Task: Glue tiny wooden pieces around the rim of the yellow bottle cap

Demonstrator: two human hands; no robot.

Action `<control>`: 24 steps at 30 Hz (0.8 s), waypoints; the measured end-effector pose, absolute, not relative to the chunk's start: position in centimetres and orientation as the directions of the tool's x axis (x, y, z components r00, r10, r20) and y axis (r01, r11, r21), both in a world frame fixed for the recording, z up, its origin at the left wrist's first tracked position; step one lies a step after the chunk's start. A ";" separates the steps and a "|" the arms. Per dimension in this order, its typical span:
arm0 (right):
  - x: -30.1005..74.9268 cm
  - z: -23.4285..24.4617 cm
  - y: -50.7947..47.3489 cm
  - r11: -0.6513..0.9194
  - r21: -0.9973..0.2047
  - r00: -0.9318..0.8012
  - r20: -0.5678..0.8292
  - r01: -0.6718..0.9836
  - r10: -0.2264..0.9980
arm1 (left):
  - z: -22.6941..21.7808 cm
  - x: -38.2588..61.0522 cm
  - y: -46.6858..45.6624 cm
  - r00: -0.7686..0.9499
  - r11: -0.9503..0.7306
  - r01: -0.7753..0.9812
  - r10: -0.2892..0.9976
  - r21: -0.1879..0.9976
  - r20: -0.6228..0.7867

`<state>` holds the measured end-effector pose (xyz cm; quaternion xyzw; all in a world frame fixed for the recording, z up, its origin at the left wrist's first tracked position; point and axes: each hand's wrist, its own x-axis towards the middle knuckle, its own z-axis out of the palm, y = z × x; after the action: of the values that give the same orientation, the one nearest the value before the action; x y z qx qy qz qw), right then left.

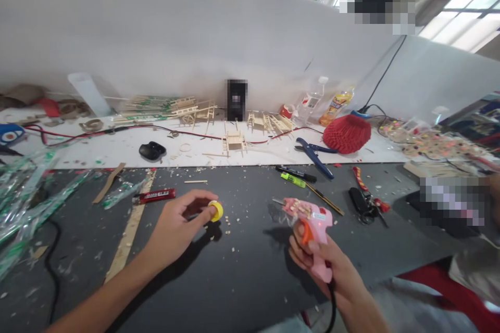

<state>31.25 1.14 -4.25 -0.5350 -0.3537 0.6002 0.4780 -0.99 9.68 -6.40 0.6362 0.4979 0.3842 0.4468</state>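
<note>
My left hand (183,223) pinches a small round yellow cap (216,211) between thumb and fingers, just above the dark grey tabletop (250,281). In my right hand (324,255) is a pink glue gun (312,213) with an orange trigger, its nozzle pointing left and its black cord hanging down. Small pale crumbs lie on the table between the hands. Beyond them, on the white strip, stands a small model of thin wooden sticks (234,140). One short loose stick (196,181) lies past my left hand.
A red lighter (154,196) and a black mouse (152,151) lie left; blue pliers (314,156), a green marker (292,180) and keys (363,205) lie right. Plastic wrappers (35,208) heap at far left. Bottles (336,106) and a red knitted item (347,134) stand near the partition (156,26).
</note>
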 end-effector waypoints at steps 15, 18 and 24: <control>33.8 -4.7 5.9 -0.431 -0.884 -0.104 -0.453 0.183 0.885 | -6.4 0.0 9.3 0.086 -0.007 0.260 0.996 0.966 -0.016; 35.9 -2.9 5.4 -0.467 -0.858 -0.164 -0.503 0.215 0.849 | -6.5 -0.2 9.4 0.053 -0.010 0.281 0.999 0.960 -0.005; 38.5 2.1 8.7 -0.124 -0.651 -0.129 -0.326 0.749 0.936 | -5.4 -0.2 9.7 0.033 -0.053 0.342 0.998 0.938 0.045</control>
<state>38.48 8.69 2.12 -0.6482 -0.6502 0.3764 0.1242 -0.18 9.67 -5.44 0.5978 0.5606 0.4115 0.3988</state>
